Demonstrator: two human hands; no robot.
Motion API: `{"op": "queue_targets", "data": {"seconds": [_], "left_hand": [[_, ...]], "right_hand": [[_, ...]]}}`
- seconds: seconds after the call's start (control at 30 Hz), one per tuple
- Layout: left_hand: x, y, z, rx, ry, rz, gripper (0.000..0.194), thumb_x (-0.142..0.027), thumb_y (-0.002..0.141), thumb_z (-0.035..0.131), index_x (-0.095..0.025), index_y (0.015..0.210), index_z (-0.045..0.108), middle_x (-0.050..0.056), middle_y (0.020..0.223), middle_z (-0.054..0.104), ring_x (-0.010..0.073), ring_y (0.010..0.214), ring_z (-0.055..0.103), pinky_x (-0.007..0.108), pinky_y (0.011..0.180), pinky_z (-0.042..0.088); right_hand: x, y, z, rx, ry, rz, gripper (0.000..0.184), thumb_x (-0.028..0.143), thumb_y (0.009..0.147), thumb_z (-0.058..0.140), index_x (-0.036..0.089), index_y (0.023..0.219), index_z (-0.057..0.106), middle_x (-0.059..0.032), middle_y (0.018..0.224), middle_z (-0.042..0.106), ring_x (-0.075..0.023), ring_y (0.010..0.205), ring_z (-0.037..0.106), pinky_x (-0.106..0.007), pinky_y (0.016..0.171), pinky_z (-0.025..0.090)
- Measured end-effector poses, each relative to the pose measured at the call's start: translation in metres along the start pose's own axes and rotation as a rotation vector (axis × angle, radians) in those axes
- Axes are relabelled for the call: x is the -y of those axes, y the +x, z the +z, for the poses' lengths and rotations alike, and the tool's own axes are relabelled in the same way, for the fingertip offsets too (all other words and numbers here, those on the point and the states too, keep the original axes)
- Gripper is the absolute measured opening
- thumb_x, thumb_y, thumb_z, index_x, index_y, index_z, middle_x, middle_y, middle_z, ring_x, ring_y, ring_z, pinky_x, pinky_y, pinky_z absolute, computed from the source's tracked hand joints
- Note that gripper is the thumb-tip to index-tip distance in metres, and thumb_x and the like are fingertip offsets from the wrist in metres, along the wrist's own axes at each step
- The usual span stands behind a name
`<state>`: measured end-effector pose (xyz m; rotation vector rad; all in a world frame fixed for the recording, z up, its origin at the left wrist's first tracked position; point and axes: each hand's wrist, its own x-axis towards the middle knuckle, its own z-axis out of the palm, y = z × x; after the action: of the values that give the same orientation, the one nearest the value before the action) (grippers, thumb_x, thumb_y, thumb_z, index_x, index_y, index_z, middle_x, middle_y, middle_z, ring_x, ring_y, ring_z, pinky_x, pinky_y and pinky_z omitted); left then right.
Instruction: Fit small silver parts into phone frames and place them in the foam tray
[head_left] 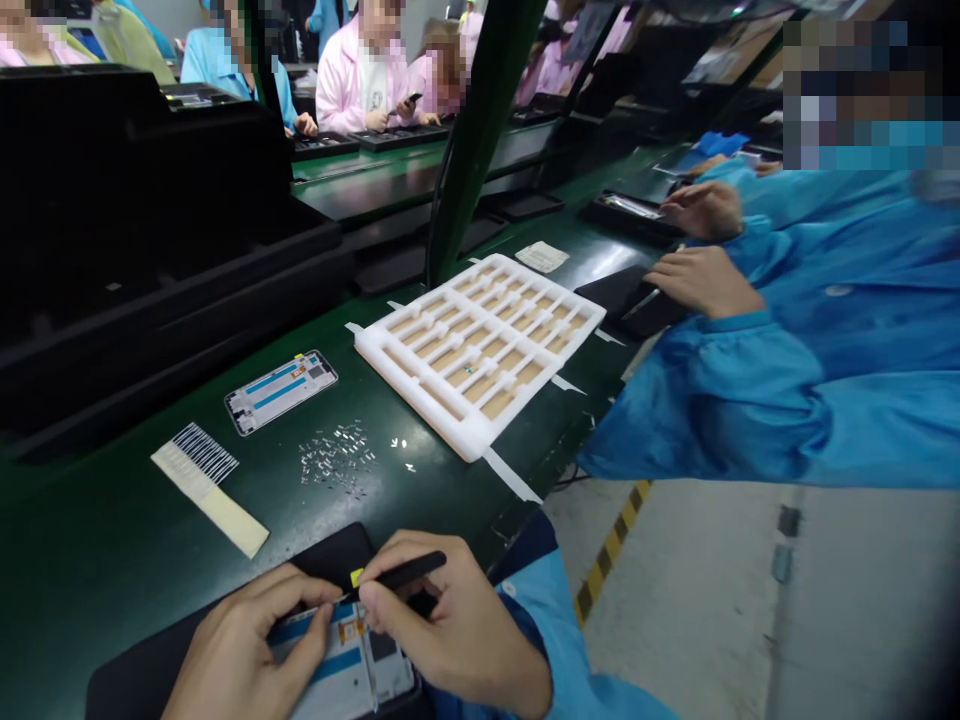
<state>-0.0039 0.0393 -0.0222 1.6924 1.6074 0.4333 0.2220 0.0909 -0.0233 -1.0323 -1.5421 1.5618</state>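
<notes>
A phone frame (pixel 330 690) with blue strips and a small yellow tab lies on a black mat (pixel 142 680) at the bottom. My left hand (pixel 251 640) is closed, thumb and forefinger at the frame's upper edge. Black tweezers (pixel 412 570) are gripped in my right hand (pixel 465 630), close to the left fingertips; their tips are mostly hidden. Past my hands, small metal pieces (pixel 337 458) are scattered on the green bench (pixel 420 510). A second phone frame (pixel 281 392) rests behind them, and a striped paper strip (pixel 210 485) lies to the left.
A white slotted tray (pixel 480 345) is taped to the bench. On the right, a co-worker in a blue sleeve (pixel 720 390) works with a thin tool. A green post (pixel 484 130) rises behind the tray. Black bins (pixel 150 250) line the left side.
</notes>
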Motion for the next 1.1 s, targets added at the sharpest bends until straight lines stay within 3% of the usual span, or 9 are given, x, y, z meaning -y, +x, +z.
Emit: {"op": "queue_targets", "data": {"seconds": [0.17, 0.33, 0.53, 0.63, 0.77, 0.87, 0.93, 1.03, 1.1], "left_hand": [[-0.006, -0.002, 0.005, -0.098, 0.0, -0.04, 0.021, -0.045, 0.102, 0.063, -0.034, 0.101, 0.081, -0.003, 0.097, 0.081, 0.0157, 0.09, 0.078, 0.019, 0.078, 0.057], [-0.002, -0.001, 0.003, -0.033, 0.039, 0.006, 0.021, -0.046, 0.103, 0.063, -0.036, 0.104, 0.081, -0.004, 0.097, 0.081, 0.0149, 0.089, 0.079, 0.017, 0.078, 0.058], [-0.009, -0.004, 0.007, -0.138, 0.009, 0.016, 0.026, -0.051, 0.105, 0.062, -0.035, 0.107, 0.083, -0.003, 0.096, 0.081, 0.0153, 0.089, 0.079, 0.017, 0.075, 0.058], [-0.013, -0.003, 0.003, -0.122, 0.063, 0.051, 0.024, -0.048, 0.105, 0.062, -0.036, 0.108, 0.082, -0.005, 0.097, 0.082, 0.0131, 0.088, 0.08, 0.013, 0.072, 0.058], [-0.011, -0.001, -0.014, -0.069, 0.185, 0.23, 0.025, -0.035, 0.107, 0.059, -0.035, 0.122, 0.078, -0.004, 0.106, 0.084, 0.0116, 0.096, 0.083, 0.009, 0.082, 0.06], [-0.007, -0.004, -0.024, -0.103, 0.302, 0.374, 0.032, -0.026, 0.106, 0.056, -0.032, 0.134, 0.071, -0.004, 0.112, 0.085, 0.012, 0.1, 0.083, 0.011, 0.089, 0.061], [-0.007, -0.007, -0.025, -0.164, 0.414, 0.457, 0.03, -0.026, 0.11, 0.05, -0.028, 0.13, 0.072, -0.003, 0.103, 0.086, 0.0125, 0.089, 0.084, 0.013, 0.08, 0.063], [-0.011, -0.011, -0.024, -0.211, 0.6, 0.611, 0.046, -0.024, 0.115, 0.031, -0.02, 0.116, 0.078, 0.001, 0.089, 0.085, 0.0155, 0.075, 0.082, 0.02, 0.07, 0.066], [-0.014, -0.011, -0.027, -0.218, 0.654, 0.629, 0.051, -0.026, 0.117, 0.029, -0.02, 0.111, 0.079, 0.0, 0.085, 0.084, 0.0149, 0.074, 0.081, 0.021, 0.07, 0.066]], "right_hand": [[-0.002, -0.002, 0.0, -0.033, -0.038, -0.066, 0.012, 0.024, 0.095, 0.074, 0.02, 0.091, 0.084, -0.0055, 0.082, 0.078, -0.0185, 0.064, 0.076, -0.025, 0.057, 0.06], [0.0, -0.004, -0.002, -0.067, -0.08, -0.197, 0.012, 0.018, 0.094, 0.074, 0.018, 0.093, 0.085, -0.0077, 0.084, 0.081, -0.0205, 0.07, 0.078, -0.028, 0.064, 0.062], [-0.002, -0.005, -0.004, -0.025, -0.094, -0.262, 0.016, 0.013, 0.095, 0.074, 0.02, 0.103, 0.086, -0.0097, 0.093, 0.083, -0.0229, 0.083, 0.082, -0.031, 0.077, 0.066], [-0.004, -0.007, -0.004, 0.015, -0.117, -0.296, 0.017, 0.014, 0.098, 0.073, 0.02, 0.108, 0.085, -0.0105, 0.097, 0.083, -0.0233, 0.086, 0.082, -0.032, 0.079, 0.067], [-0.006, -0.01, -0.006, 0.076, -0.2, -0.38, 0.018, 0.014, 0.102, 0.07, 0.017, 0.114, 0.082, -0.0143, 0.103, 0.082, -0.025, 0.094, 0.081, -0.034, 0.085, 0.067], [-0.009, -0.012, -0.006, 0.072, -0.204, -0.402, 0.017, 0.013, 0.102, 0.069, 0.016, 0.114, 0.082, -0.0149, 0.102, 0.081, -0.0245, 0.095, 0.08, -0.033, 0.087, 0.067], [-0.011, -0.013, -0.003, 0.049, -0.193, -0.406, 0.017, 0.013, 0.101, 0.069, 0.016, 0.112, 0.082, -0.0141, 0.101, 0.081, -0.0238, 0.093, 0.081, -0.031, 0.085, 0.067], [-0.014, -0.016, 0.003, 0.012, -0.217, -0.38, 0.017, 0.015, 0.102, 0.068, 0.017, 0.108, 0.083, -0.0136, 0.1, 0.081, -0.0237, 0.092, 0.081, -0.029, 0.082, 0.066], [-0.014, -0.016, 0.005, 0.011, -0.252, -0.338, 0.017, 0.015, 0.102, 0.067, 0.017, 0.107, 0.083, -0.0135, 0.1, 0.081, -0.0239, 0.091, 0.081, -0.029, 0.08, 0.066]]}}
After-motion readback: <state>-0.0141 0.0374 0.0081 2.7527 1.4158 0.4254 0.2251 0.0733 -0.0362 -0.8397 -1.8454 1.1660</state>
